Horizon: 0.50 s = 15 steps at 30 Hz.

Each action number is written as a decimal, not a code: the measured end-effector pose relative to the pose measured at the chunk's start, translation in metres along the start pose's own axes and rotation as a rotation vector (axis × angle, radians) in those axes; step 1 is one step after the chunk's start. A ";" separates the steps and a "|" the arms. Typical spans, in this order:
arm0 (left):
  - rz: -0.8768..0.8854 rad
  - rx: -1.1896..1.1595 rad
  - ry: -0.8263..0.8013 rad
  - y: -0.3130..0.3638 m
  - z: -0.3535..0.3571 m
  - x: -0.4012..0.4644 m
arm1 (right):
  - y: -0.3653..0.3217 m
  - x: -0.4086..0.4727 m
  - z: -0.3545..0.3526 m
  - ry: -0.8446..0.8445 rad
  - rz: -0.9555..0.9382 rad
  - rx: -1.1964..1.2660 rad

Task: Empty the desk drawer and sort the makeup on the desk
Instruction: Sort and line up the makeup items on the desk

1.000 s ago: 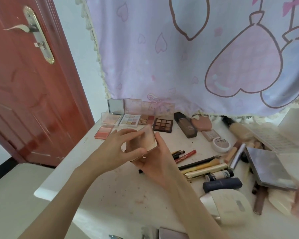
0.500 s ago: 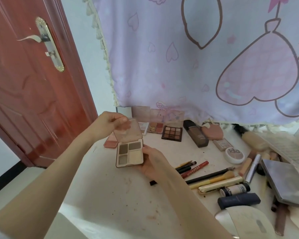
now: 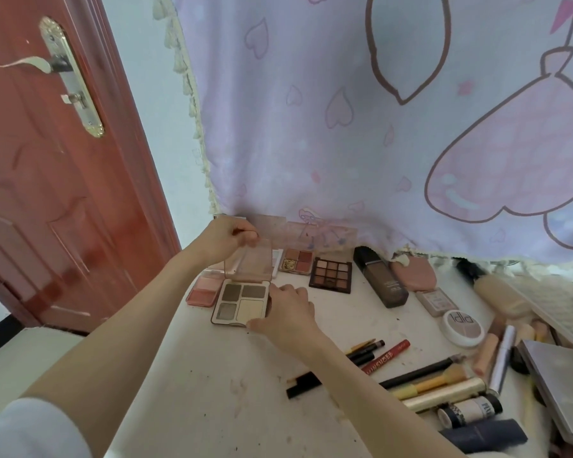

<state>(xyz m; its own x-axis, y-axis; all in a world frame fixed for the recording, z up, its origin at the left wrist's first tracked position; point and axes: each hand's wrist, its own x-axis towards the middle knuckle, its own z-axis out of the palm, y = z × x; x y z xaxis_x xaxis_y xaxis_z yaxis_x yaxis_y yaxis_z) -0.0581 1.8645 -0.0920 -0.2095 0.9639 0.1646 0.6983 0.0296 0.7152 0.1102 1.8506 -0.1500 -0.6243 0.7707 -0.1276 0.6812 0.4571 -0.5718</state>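
Your left fingers [image 3: 245, 233] pinch the lid of the open four-pan palette [image 3: 242, 304], right fingers [image 3: 278, 290] gripping its base, palettes lined up just beyond them while pencils [image 3: 366, 350] and tubes lie unsorted on the table [image 3: 212, 391].

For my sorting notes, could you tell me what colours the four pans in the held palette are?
Three grey-brown, one pale cream, in the four-pan palette; head view.

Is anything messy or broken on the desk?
Nothing looks broken. The desk is speckled with dark smudges, and the pencils and tubes lie jumbled at all angles, unlike the neat palettes at the back.
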 end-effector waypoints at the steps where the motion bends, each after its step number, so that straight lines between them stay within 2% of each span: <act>1: -0.001 0.005 -0.009 -0.002 0.002 0.002 | 0.002 0.001 0.001 0.025 -0.016 -0.070; 4: -0.020 0.013 -0.025 -0.007 0.009 0.005 | 0.008 0.003 0.010 0.063 -0.054 -0.099; 11: -0.030 0.048 0.025 -0.009 0.017 0.013 | 0.014 0.001 0.007 -0.002 -0.064 -0.134; 15: 0.005 0.132 0.106 -0.010 0.019 0.014 | 0.016 -0.001 0.008 -0.002 -0.065 -0.145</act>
<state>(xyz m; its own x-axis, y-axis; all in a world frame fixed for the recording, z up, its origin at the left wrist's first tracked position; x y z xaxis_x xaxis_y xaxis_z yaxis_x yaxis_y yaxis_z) -0.0547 1.8825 -0.1102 -0.2714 0.9311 0.2437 0.7819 0.0657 0.6200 0.1182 1.8534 -0.1655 -0.6694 0.7367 -0.0953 0.6873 0.5655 -0.4559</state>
